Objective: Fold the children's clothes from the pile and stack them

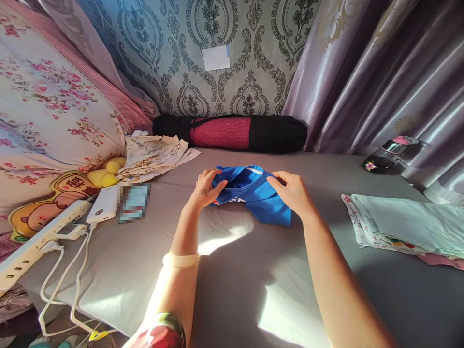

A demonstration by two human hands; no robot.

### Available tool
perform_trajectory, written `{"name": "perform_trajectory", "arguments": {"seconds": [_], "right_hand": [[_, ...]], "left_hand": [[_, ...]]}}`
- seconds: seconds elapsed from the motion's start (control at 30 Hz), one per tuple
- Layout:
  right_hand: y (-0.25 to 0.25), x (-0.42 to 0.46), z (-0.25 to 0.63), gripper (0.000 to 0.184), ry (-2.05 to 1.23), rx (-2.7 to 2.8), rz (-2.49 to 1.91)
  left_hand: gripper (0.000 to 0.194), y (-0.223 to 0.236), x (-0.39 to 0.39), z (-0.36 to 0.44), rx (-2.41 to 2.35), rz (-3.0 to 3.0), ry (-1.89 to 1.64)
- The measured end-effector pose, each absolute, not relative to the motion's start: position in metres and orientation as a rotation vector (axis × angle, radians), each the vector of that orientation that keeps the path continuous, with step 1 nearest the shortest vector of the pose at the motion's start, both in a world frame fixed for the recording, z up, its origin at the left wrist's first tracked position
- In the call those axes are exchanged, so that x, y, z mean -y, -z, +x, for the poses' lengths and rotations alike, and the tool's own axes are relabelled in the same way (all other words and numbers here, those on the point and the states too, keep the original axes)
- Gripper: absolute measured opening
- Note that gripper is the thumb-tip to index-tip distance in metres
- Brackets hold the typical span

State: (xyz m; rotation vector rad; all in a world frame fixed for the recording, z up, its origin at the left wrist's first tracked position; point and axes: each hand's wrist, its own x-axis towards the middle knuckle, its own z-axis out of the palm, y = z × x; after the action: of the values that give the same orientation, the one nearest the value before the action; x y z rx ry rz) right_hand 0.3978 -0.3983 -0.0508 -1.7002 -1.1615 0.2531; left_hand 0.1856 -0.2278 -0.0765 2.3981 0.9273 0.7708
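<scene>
A blue T-shirt [266, 200] with white lettering on its front is held up in the middle, over the grey sheet [232, 280]. Its round collar gapes towards the back, and one short sleeve hangs down at the right. My left hand [207, 188] pinches the shirt near its left shoulder, thumb on top. On the other side, my right hand [293, 189] grips the right shoulder between thumb and fingers. The lower part of the shirt is folded out of sight. A pale bangle circles my left wrist.
Folded cloths [155, 152] lie at the back left, and a folded pile [402, 222] at the right. A black and red roll bag [221, 133] lines the wall. A dark bottle [386, 157] lies back right. The power strip [43, 241] and white power bank [103, 204] trail cables at left.
</scene>
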Motion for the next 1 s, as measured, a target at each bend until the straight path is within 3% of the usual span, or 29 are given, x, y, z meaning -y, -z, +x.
{"name": "perform_trajectory", "arguments": {"seconds": [0.43,0.67,0.83,1.0], "right_hand": [[0.045,0.401,0.402,0.030,-0.290,1.132,-1.627],[0.028,0.420,0.411,0.038,-0.413,0.960,-1.526],[0.008,0.443,0.416,0.040,-0.468,0.825,-1.419],[0.013,0.446,0.425,0.037,-0.442,0.913,-1.584]], "left_hand": [[0.026,0.104,0.208,0.187,-0.772,2.135,-0.923],[0.030,0.061,0.224,0.180,-0.645,1.798,-1.169],[0.034,0.026,0.244,0.172,-0.517,1.635,-1.109],[0.032,0.029,0.248,0.174,-0.562,1.886,-0.966]]}}
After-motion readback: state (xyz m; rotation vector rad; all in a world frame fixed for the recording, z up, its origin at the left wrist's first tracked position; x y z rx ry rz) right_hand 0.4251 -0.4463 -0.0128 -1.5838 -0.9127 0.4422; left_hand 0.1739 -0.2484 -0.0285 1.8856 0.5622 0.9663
